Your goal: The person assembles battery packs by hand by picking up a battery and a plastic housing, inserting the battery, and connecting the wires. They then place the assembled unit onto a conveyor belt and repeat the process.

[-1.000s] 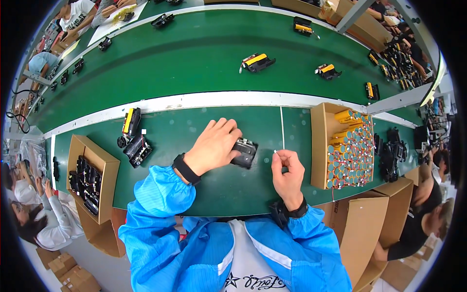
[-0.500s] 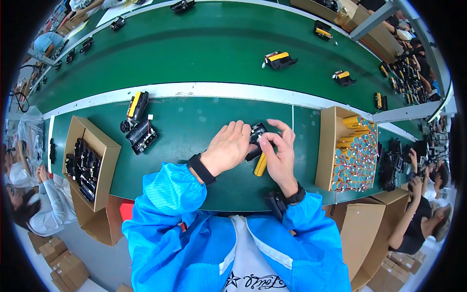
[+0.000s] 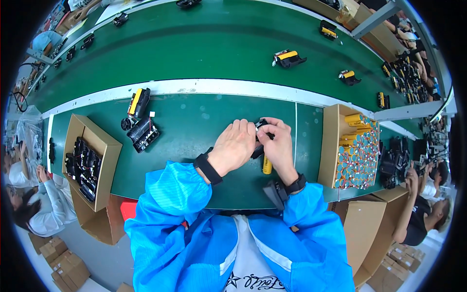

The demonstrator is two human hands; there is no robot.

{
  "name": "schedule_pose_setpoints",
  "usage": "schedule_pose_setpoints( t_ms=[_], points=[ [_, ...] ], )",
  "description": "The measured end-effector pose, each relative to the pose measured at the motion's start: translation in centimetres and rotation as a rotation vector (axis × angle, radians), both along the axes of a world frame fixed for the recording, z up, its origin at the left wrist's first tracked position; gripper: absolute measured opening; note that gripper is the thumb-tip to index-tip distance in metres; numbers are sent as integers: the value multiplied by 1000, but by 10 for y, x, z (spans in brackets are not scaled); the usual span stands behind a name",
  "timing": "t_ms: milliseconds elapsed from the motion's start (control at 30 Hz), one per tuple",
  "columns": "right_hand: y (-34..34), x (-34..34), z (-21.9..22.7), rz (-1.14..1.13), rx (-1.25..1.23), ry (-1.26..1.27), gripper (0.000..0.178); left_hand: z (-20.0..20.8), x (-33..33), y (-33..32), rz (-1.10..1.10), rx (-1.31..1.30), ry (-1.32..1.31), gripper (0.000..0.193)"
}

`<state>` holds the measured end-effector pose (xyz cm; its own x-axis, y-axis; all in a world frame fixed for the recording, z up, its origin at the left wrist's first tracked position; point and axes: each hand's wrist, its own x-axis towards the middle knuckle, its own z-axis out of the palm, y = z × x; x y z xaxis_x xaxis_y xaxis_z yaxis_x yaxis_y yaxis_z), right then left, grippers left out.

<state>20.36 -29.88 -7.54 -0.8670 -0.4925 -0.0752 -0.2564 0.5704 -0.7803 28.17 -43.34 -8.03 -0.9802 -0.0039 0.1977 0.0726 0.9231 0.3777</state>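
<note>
The green surface (image 3: 194, 141) carries a right-hand box (image 3: 329, 146) and a left-hand box (image 3: 111, 163), presumably flanking for easy reach. The left hand (image 3: 234, 147) grips a black housing (image 3: 257, 152) between both hands, seemingly steadying it; the right hand (image 3: 278, 149) works at its far end, grip hidden. A yellow cell (image 3: 267, 165) shows nearby.

Housing (image 3: 257, 153), cell (image 3: 266, 166) between left parts box (image 3: 108, 163), right battery box (image 3: 330, 148).

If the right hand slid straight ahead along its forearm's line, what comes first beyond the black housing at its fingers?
Probably the white rail along the far side of the green bench; depth is unclear, so the right hand might pass above it.
</note>
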Motion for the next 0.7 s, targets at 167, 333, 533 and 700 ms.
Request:
schedule_pose_setpoints(
  t_ms=[167,333,533,700],
  points=[
    [-7,-7,-4,26,101,32,3,-5,2,11,40,-69,26,27],
    [7,-7,-14,67,-104,144,9,3,5,8,54,67,-49,27],
    [56,14,16,-150,-215,-457,25,9,1,14,134,123,-63,33],
    [53,8,42,144,185,-148,31,2,7,19,196,122,-71,34]
  ],
)
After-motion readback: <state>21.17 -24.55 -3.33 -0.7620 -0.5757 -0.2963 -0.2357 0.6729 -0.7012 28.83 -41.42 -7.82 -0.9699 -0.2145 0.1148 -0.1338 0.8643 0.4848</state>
